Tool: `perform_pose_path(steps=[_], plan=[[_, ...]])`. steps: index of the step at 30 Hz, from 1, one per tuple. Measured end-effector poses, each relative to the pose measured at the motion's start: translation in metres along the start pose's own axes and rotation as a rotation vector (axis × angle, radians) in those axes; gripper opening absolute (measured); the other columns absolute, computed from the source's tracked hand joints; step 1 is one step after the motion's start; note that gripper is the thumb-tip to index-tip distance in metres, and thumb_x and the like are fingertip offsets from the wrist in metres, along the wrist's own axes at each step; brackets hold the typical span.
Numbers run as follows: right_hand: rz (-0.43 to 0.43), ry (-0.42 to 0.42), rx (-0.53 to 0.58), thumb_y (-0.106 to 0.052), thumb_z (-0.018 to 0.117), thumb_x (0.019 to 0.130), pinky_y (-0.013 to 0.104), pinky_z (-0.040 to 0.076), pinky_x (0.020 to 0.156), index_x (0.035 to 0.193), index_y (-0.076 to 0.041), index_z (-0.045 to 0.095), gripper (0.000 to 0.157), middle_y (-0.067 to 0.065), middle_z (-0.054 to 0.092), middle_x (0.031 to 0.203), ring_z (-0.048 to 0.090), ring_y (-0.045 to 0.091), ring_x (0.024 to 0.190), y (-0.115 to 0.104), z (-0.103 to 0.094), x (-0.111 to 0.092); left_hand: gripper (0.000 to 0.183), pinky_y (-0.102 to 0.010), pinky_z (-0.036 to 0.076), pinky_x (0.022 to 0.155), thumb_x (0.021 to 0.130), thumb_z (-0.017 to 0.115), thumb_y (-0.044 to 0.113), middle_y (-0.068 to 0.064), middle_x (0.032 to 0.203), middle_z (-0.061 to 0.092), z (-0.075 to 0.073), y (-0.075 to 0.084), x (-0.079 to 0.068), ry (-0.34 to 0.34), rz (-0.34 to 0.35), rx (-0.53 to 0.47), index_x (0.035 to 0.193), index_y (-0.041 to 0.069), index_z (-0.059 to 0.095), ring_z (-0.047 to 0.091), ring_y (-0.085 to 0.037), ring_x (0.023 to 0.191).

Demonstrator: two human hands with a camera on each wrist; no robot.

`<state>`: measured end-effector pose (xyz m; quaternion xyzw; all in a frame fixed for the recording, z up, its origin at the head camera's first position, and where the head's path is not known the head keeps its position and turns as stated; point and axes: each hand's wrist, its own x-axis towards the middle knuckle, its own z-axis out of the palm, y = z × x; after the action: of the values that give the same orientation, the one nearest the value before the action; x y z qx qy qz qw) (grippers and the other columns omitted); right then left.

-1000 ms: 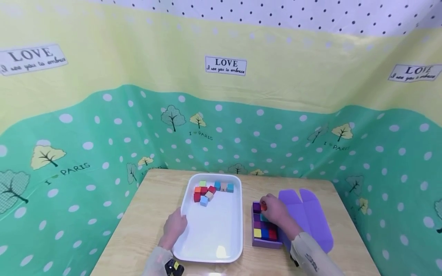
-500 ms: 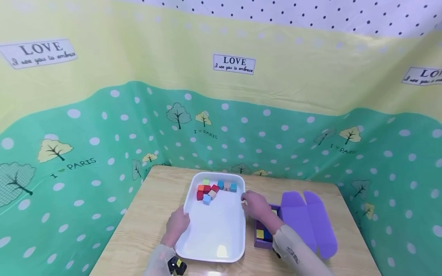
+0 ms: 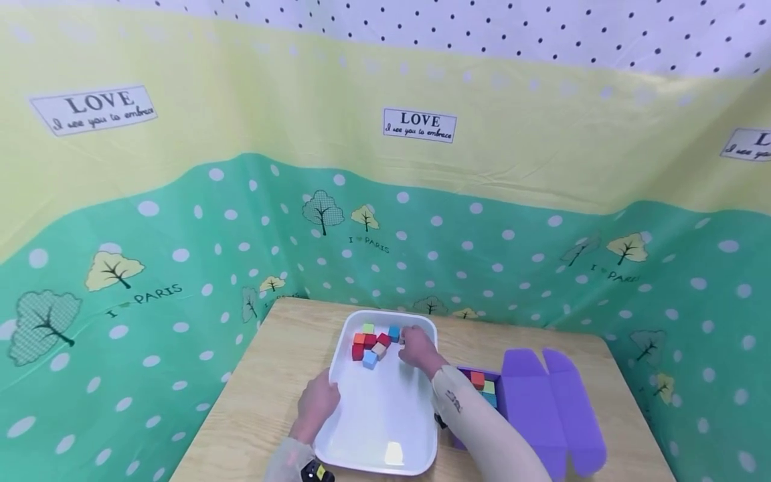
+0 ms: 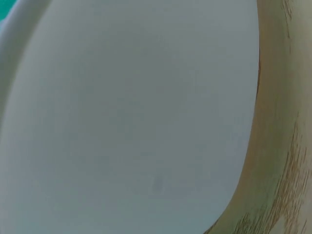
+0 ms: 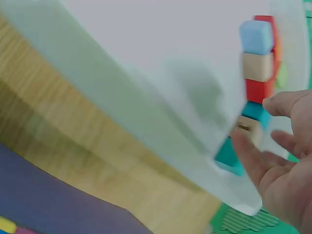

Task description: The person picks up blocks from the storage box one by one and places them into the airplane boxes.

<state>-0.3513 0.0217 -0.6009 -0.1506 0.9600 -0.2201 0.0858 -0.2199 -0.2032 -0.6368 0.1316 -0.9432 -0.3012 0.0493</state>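
My left hand [image 3: 317, 405] holds the left rim of the white tray [image 3: 373, 428]; some fingers are hidden. The left wrist view shows only the tray's white surface [image 4: 136, 107] and table. My right hand [image 3: 418, 349] reaches over the tray's far right part. In the right wrist view, its thumb and fingers are spread around a plain wooden cube [image 5: 249, 127] with a dark mark, which sits between two teal cubes; a firm pinch is not visible. Red, orange, green, tan and light blue cubes [image 3: 370, 360] cluster to the left.
A purple box [image 3: 504, 402] with coloured cubes, including an orange-red one [image 3: 477, 380], stands right of the tray, partly behind my right forearm. Its lid [image 3: 536, 408] lies folded open to the right. A patterned curtain [image 3: 470, 268] closes off the wooden table's [image 3: 253, 375] back and sides.
My right hand has left the orange-red cube in the purple box and moved left to the wooden cube in the tray. My left hand stays on the rim. The head view has shifted slightly.
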Motion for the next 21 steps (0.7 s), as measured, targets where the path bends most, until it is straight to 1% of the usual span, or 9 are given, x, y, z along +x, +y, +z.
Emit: perform_pose_path(steps=[3, 6, 9, 12, 13, 14, 16, 19, 21], plan=[[0.056, -0.027, -0.026, -0.011, 0.07, 0.069, 0.031, 0.047, 0.068, 0.108, -0.002, 0.051, 0.045, 0.01, 0.047, 0.102, 0.051, 0.018, 0.075, 0.005, 0.01, 0.003, 0.034, -0.037, 0.045, 0.045, 0.084, 0.051, 0.015, -0.014, 0.09, 0.063, 0.002, -0.001, 0.001, -0.001, -0.012, 0.008, 0.117, 0.01, 0.054, 0.059, -0.024, 0.063], [0.064, -0.022, -0.033, -0.006, 0.067, 0.07, 0.032, 0.048, 0.065, 0.117, 0.001, 0.043, 0.053, 0.014, 0.044, 0.11, 0.052, 0.02, 0.071, 0.009, 0.017, 0.004, 0.034, -0.037, 0.045, 0.045, 0.083, 0.051, 0.016, -0.013, 0.089, 0.064, 0.003, -0.002, 0.002, 0.007, -0.009, 0.019, 0.117, 0.01, 0.054, 0.059, -0.025, 0.062], [0.048, -0.007, -0.038, -0.002, 0.065, 0.071, 0.03, 0.048, 0.061, 0.114, 0.002, 0.046, 0.047, 0.017, 0.042, 0.113, 0.051, 0.019, 0.067, 0.013, 0.021, 0.003, 0.033, -0.038, 0.046, 0.046, 0.083, 0.052, 0.016, -0.013, 0.089, 0.064, 0.003, -0.002, 0.001, 0.016, -0.009, 0.022, 0.116, 0.011, 0.055, 0.059, -0.025, 0.064], [0.048, -0.007, -0.057, -0.001, 0.066, 0.072, 0.028, 0.049, 0.06, 0.11, 0.001, 0.05, 0.041, 0.02, 0.039, 0.121, 0.052, 0.017, 0.066, 0.017, 0.026, 0.003, 0.032, -0.038, 0.045, 0.046, 0.083, 0.053, 0.016, -0.013, 0.087, 0.064, 0.004, -0.002, -0.001, 0.017, -0.016, 0.015, 0.115, 0.012, 0.056, 0.059, -0.025, 0.063], [0.053, -0.009, -0.057, -0.001, 0.066, 0.072, 0.029, 0.05, 0.06, 0.11, 0.001, 0.051, 0.04, 0.02, 0.037, 0.123, 0.053, 0.017, 0.066, 0.018, 0.028, 0.003, 0.032, -0.037, 0.045, 0.046, 0.083, 0.053, 0.016, -0.013, 0.087, 0.064, 0.005, -0.002, -0.001, 0.016, -0.019, 0.013, 0.114, 0.012, 0.056, 0.059, -0.025, 0.063], [0.055, -0.005, -0.066, -0.001, 0.066, 0.072, 0.03, 0.05, 0.064, 0.113, 0.001, 0.05, 0.044, 0.02, 0.037, 0.125, 0.055, 0.018, 0.07, 0.02, 0.03, 0.003, 0.032, -0.037, 0.045, 0.046, 0.083, 0.053, 0.016, -0.013, 0.087, 0.064, 0.005, -0.001, -0.001, 0.015, -0.02, 0.01, 0.114, 0.012, 0.056, 0.059, -0.025, 0.063], [0.063, 0.007, -0.063, -0.002, 0.067, 0.073, 0.031, 0.05, 0.068, 0.116, -0.001, 0.048, 0.046, 0.017, 0.042, 0.122, 0.056, 0.018, 0.075, 0.021, 0.032, 0.005, 0.032, -0.037, 0.045, 0.046, 0.083, 0.053, 0.015, -0.013, 0.088, 0.063, 0.005, -0.001, -0.001, 0.014, -0.013, 0.001, 0.114, 0.011, 0.056, 0.058, -0.025, 0.062], [0.054, 0.039, -0.05, -0.001, 0.066, 0.073, 0.033, 0.05, 0.072, 0.117, -0.002, 0.046, 0.049, 0.011, 0.05, 0.107, 0.055, 0.019, 0.079, 0.022, 0.035, 0.009, 0.033, -0.038, 0.046, 0.047, 0.083, 0.053, 0.016, -0.014, 0.088, 0.063, 0.006, 0.0, 0.0, 0.024, -0.019, 0.011, 0.115, 0.011, 0.055, 0.059, -0.025, 0.063], [0.048, 0.053, -0.051, -0.001, 0.066, 0.073, 0.033, 0.05, 0.071, 0.116, -0.002, 0.047, 0.047, 0.009, 0.051, 0.099, 0.054, 0.018, 0.076, 0.022, 0.036, 0.011, 0.033, -0.038, 0.046, 0.046, 0.083, 0.053, 0.016, -0.014, 0.088, 0.063, 0.006, -0.001, 0.001, 0.022, -0.021, 0.018, 0.115, 0.01, 0.055, 0.058, -0.025, 0.062]])
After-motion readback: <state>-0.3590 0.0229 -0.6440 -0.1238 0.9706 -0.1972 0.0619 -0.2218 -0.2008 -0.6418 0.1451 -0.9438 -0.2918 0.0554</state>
